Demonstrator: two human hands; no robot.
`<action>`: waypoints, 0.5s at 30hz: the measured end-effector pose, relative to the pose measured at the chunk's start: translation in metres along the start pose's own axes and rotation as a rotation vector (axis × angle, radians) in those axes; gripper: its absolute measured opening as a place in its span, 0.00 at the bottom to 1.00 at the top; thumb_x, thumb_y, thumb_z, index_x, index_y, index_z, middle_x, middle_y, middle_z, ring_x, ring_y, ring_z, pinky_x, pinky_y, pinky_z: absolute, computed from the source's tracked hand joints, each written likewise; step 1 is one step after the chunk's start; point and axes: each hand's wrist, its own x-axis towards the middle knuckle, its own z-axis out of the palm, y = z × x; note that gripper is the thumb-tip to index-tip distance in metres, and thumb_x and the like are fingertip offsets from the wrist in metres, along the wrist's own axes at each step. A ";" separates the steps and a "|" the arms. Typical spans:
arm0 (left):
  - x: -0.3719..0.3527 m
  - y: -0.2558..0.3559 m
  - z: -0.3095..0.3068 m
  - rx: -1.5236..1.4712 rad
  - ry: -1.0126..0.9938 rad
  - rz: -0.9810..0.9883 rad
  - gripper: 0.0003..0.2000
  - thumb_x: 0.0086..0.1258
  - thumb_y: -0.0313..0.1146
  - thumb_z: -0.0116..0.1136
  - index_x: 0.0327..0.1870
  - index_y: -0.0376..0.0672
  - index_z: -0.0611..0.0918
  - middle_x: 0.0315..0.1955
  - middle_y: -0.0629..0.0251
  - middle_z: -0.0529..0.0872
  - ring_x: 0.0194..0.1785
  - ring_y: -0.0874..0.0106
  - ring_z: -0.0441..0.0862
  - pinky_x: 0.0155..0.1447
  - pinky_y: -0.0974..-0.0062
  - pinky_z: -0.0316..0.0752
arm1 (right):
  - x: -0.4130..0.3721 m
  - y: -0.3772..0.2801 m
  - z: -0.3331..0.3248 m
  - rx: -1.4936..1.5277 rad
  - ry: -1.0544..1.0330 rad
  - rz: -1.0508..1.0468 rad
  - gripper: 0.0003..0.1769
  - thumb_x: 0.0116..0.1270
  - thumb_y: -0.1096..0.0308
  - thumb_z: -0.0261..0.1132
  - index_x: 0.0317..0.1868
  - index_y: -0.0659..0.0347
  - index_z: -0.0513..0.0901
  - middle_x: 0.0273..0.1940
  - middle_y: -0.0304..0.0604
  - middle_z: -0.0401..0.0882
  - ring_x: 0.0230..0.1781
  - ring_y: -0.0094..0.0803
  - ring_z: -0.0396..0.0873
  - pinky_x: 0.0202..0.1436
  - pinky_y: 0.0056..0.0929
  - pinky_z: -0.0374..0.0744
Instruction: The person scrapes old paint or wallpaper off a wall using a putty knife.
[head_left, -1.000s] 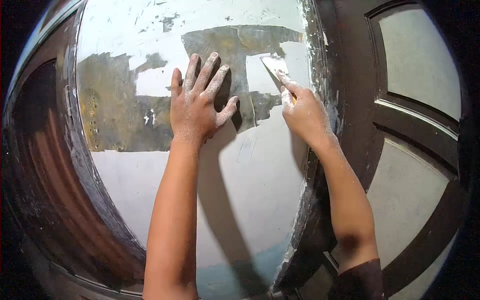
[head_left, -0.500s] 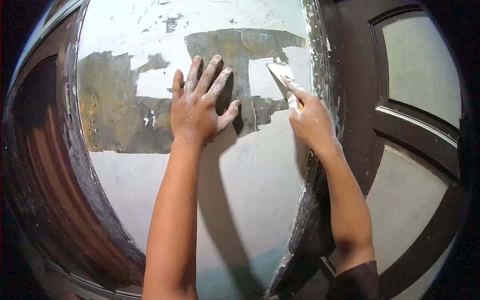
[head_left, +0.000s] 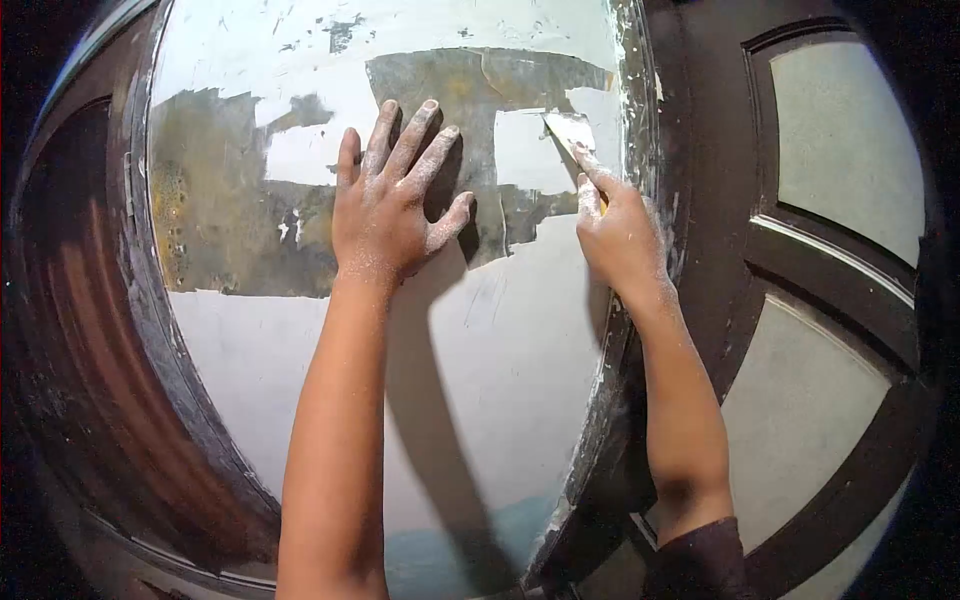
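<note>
My left hand (head_left: 388, 200) lies with fingers spread against the wall (head_left: 500, 340), over a grey-brown patch of bare surface. White dust coats its fingers. To the right, my right hand (head_left: 618, 232) is closed round the handle of a scraper (head_left: 570, 133), whose index finger rests along the tool. The scraper's flat blade touches the wall at the right side of a white patch, close to the wall's right edge. Only a bit of yellow handle shows between the fingers. Around the grey-brown area the wall is white with ragged edges.
On the right stands a dark panelled door (head_left: 730, 230) with pale panels. A dark wooden frame with a reddish-brown panel (head_left: 110, 370) is at the left. The wall's right edge has a worn, chipped strip (head_left: 640, 100). Blue-green paint (head_left: 450, 550) shows low on the wall.
The scraper blade has shifted slightly right and turned steeper on the wall. My left hand stays on the same area, and the whole view has shifted a little.
</note>
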 end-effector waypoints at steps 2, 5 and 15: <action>-0.001 -0.002 0.001 -0.020 0.003 0.002 0.31 0.69 0.61 0.64 0.74 0.66 0.81 0.82 0.78 0.69 0.87 0.64 0.59 0.89 0.47 0.46 | -0.003 0.001 0.001 -0.012 0.023 -0.016 0.23 0.80 0.60 0.57 0.72 0.42 0.82 0.43 0.60 0.89 0.46 0.63 0.87 0.53 0.56 0.83; 0.000 0.000 -0.001 -0.007 -0.011 0.004 0.32 0.69 0.61 0.64 0.74 0.65 0.80 0.82 0.78 0.69 0.87 0.64 0.59 0.89 0.47 0.45 | 0.004 0.000 0.004 -0.033 0.042 -0.021 0.23 0.80 0.59 0.56 0.71 0.43 0.83 0.42 0.60 0.89 0.46 0.63 0.87 0.54 0.55 0.84; 0.001 -0.003 0.001 0.011 -0.022 0.012 0.34 0.71 0.62 0.63 0.78 0.67 0.77 0.84 0.77 0.67 0.87 0.62 0.59 0.88 0.47 0.46 | 0.005 0.004 0.005 -0.042 0.059 -0.027 0.21 0.79 0.60 0.57 0.68 0.46 0.85 0.47 0.63 0.88 0.47 0.63 0.86 0.54 0.54 0.83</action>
